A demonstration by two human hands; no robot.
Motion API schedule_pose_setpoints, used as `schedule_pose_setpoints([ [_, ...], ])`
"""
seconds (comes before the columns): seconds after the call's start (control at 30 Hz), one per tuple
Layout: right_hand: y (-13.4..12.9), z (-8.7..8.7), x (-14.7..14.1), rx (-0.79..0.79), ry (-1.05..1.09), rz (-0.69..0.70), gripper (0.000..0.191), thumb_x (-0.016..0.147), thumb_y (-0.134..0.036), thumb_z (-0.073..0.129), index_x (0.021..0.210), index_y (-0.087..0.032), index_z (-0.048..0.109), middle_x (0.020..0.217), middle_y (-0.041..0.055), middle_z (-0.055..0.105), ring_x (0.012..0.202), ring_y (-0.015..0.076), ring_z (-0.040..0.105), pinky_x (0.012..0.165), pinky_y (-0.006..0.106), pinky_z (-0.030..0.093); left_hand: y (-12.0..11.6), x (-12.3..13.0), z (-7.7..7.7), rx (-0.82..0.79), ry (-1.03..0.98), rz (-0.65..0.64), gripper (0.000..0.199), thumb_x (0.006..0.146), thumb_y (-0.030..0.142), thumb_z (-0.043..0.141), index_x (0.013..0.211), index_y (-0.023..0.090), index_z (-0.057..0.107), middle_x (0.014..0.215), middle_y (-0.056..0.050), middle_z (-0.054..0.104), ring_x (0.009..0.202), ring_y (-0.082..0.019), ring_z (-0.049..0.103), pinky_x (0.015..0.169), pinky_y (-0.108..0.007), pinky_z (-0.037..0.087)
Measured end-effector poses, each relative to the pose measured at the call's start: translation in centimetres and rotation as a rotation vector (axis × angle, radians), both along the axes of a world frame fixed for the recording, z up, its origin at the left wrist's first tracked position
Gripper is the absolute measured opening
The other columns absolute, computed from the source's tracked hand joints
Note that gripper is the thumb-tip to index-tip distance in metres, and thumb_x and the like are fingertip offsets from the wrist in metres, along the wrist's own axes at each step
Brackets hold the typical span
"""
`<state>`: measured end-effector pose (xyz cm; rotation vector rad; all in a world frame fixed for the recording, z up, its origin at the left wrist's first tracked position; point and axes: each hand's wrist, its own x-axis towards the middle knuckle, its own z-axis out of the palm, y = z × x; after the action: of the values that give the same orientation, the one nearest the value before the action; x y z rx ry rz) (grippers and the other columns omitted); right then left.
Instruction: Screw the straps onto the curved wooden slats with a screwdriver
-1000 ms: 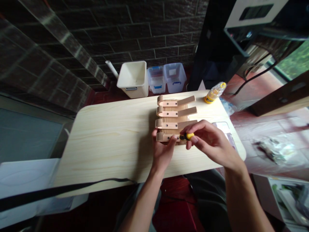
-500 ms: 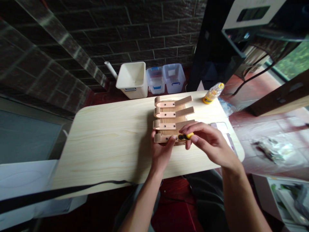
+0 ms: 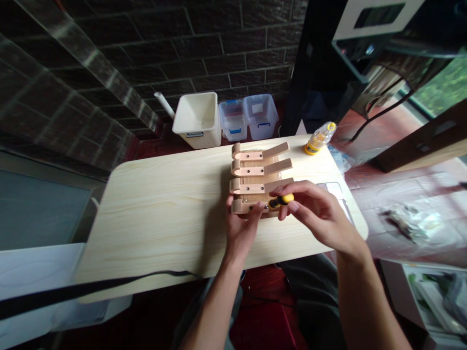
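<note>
Yellow-black screwdriver point(image 3: 281, 200) pinched in nearly closed right fingers point(image 3: 308, 187); left fingers point(image 3: 258, 210), part-spread, clasp wooden rack point(image 3: 256, 171).

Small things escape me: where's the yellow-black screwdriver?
In the head view, right of centre: the yellow-black screwdriver is in the right hand, by the wooden rack, right of the left hand.

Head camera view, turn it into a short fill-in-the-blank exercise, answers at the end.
The right hand holds a black-and-____ screwdriver.
The wooden rack carries ____ wooden strips.
On the nearest strip, the left hand rests its ____.
Beyond the table, the cream bin stands ____ of the clear boxes.

Missing words: yellow; four; thumb; left.
</note>
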<state>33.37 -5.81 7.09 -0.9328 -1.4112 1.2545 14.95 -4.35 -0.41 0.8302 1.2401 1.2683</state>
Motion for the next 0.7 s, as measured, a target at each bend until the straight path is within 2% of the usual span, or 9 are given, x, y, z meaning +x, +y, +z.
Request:
schedule_pose_setpoints([
  [0.1,0.0,-0.1,0.4,0.013,-0.008,-0.02,0.019,0.105,-0.031,0.072,0.124,-0.028,0.075,0.124,0.0067,0.076,0.084,0.0165,0.076,0.079,0.034,0.065,0.1,-0.2,0.0,-0.032,0.011,0.029,0.073,0.076,0.039,0.097,0.138,0.026,0.061,0.125,-0.009,0.079,0.116,-0.033,0.078,0.108,-0.05,0.061],
  [0.2,0.1,-0.2,0.7,0.013,0.002,-0.053,0.018,0.105,-0.033,0.072,0.122,-0.028,0.075,0.123,0.0063,0.077,0.082,0.0164,0.075,0.078,0.034,0.064,0.3,-0.5,-0.1,-0.031,0.017,0.056,0.068,0.075,0.042,0.097,0.133,0.023,0.067,0.124,-0.011,0.079,0.121,-0.032,0.075,0.111,-0.048,0.058],
  [0.37,0.1,-0.6,0.9,0.002,0.08,-0.089,0.016,0.105,-0.035,0.073,0.119,-0.028,0.076,0.121,0.0052,0.079,0.077,0.0145,0.074,0.078,0.034,0.064,0.6,-0.4,-0.6,-0.032,0.011,0.083,0.058,0.085,0.05,0.088,0.133,0.023,0.07,0.134,-0.011,0.076,0.131,-0.03,0.07,0.115,-0.044,0.054],
  [0.5,0.1,-1.1,1.3,-0.004,0.117,-0.075,0.015,0.105,-0.032,0.072,0.119,-0.03,0.075,0.122,0.0042,0.079,0.078,0.0141,0.075,0.079,0.034,0.064,0.6,0.1,-0.4,-0.075,0.009,0.109,0.073,0.084,0.047,0.089,0.148,0.031,0.058,0.151,-0.008,0.068,0.144,-0.03,0.063,0.12,-0.044,0.051],
  [0.6,0.1,-1.3,1.4,0.009,0.14,-0.09,0.014,0.105,-0.032,0.073,0.119,-0.03,0.075,0.122,0.0041,0.079,0.078,0.014,0.075,0.078,0.033,0.063,0.6,0.7,0.1,-0.053,-0.06,0.036,0.086,0.074,0.037,0.098,0.148,0.025,0.057,0.14,-0.012,0.075,0.131,-0.033,0.072,0.114,-0.047,0.057],
  [0.7,0.0,-1.0,1.5,0.023,0.152,-0.115,0.014,0.105,-0.032,0.072,0.119,-0.031,0.075,0.118,0.0035,0.079,0.077,0.0135,0.074,0.077,0.031,0.063,0.4,1.3,0.3,-0.063,-0.084,0.039,0.082,0.069,0.033,0.101,0.139,0.019,0.062,0.129,-0.015,0.079,0.121,-0.034,0.077,0.112,-0.049,0.058],
])
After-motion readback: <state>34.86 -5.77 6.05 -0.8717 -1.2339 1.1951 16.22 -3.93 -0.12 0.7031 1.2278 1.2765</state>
